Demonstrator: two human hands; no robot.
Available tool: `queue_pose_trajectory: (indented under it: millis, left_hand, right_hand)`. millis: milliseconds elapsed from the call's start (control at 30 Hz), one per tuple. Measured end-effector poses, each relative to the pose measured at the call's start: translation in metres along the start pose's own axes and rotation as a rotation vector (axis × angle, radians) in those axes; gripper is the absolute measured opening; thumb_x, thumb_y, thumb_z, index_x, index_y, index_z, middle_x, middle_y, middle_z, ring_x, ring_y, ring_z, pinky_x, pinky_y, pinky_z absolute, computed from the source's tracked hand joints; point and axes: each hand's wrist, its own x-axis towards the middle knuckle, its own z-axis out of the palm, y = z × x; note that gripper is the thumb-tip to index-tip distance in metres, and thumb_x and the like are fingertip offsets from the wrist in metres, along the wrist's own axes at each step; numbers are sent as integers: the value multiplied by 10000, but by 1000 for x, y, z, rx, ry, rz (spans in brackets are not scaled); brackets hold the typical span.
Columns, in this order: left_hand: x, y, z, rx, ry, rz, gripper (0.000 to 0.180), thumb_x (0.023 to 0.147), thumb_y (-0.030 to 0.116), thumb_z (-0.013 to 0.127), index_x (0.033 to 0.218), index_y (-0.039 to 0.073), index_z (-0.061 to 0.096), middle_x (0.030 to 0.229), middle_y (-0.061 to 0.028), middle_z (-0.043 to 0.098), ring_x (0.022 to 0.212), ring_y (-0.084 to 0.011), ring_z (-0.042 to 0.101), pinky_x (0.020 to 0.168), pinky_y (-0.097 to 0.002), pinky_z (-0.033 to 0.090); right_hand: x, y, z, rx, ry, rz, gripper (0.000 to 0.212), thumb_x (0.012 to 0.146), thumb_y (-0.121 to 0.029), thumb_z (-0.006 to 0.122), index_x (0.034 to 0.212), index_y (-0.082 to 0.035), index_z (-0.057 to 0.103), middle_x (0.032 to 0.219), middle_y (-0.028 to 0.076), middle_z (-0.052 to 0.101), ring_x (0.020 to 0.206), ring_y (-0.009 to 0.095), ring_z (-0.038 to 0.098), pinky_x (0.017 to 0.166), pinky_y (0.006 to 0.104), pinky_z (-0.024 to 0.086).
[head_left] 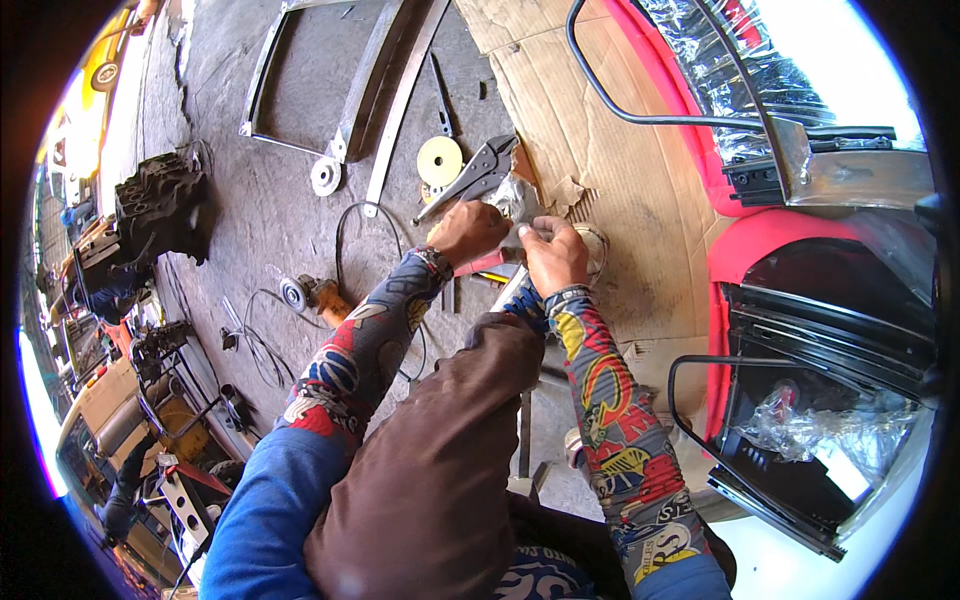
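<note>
While both forearms in patterned sleeves reach forward past a brown-clad knee [440, 430], the two hands meet just beyond it, near the middle of the view; the left hand [470, 234] has its grip curled almost fully closed, knuckles up, though I cannot tell what the fingers enclose; the right hand [555, 256] has its grip drawn into a pinch, thumb and bent forefinger together at the near end of some crumpled clear plastic [516, 196]. This plastic lies between the hands and just past them, over the edge of the cardboard [590, 110]; its long axis runs roughly away from the person, the near end at the fingers and the far end pointing forward, though its crumpled outline makes the axis hard to fix.

Just left of the plastic are locking pliers [485, 172], lying aslant from near left to far right; beside them is a yellow disc [440, 160]; farther left on the grey floor [230, 240] are a pale disc [326, 176], a metal frame [345, 85] and an angle grinder [318, 297] with an orange body; to the right, well apart from the hands, are red-edged black seats [730, 240].
</note>
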Motion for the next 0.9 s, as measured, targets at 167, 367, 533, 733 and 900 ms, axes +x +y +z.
queue_pose_trajectory:
  millis: [167, 367, 533, 733, 900]
  left_hand:
    - [-24, 9, 4, -195, 79, 144, 227, 803, 216, 638, 827, -4, 691, 766, -238, 654, 721, -408, 661, 642, -466, 510]
    - [-44, 35, -14, -318, 174, 151, 165, 779, 142, 681, 762, -21, 669, 709, -190, 642, 626, -337, 646, 579, -399, 495]
    - [-29, 74, -23, -371, 270, 319, 149, 780, 126, 691, 768, -20, 662, 702, -175, 605, 624, -341, 618, 568, -403, 480]
    - [34, 110, -1, -150, 146, 359, 244, 847, 199, 614, 823, -35, 681, 837, -246, 648, 753, -426, 634, 680, -468, 513]
    - [47, 113, 14, 28, 89, 379, 233, 855, 239, 642, 885, 17, 704, 872, -186, 645, 795, -394, 644, 700, -467, 519]
  right_hand:
    - [2, 0, 16, -176, 84, -4, 428, 794, -232, 714, 1121, 30, 632, 1097, 258, 665, 1066, 389, 636, 925, 428, 496]
    - [9, -3, -1, -150, 47, -18, 253, 785, -215, 683, 954, -30, 718, 981, 208, 706, 956, 360, 678, 856, 427, 516]
    - [-1, -4, -38, 130, 295, -154, 169, 809, -170, 663, 872, -16, 692, 842, 201, 702, 785, 344, 692, 726, 424, 527]
    - [18, 20, -80, -202, 446, -76, 262, 782, -172, 720, 1000, -47, 644, 911, 186, 699, 853, 383, 673, 771, 463, 515]
    - [41, 45, -90, -264, 425, -95, 466, 744, -138, 723, 1175, -60, 565, 1018, 198, 679, 912, 384, 656, 818, 478, 510]
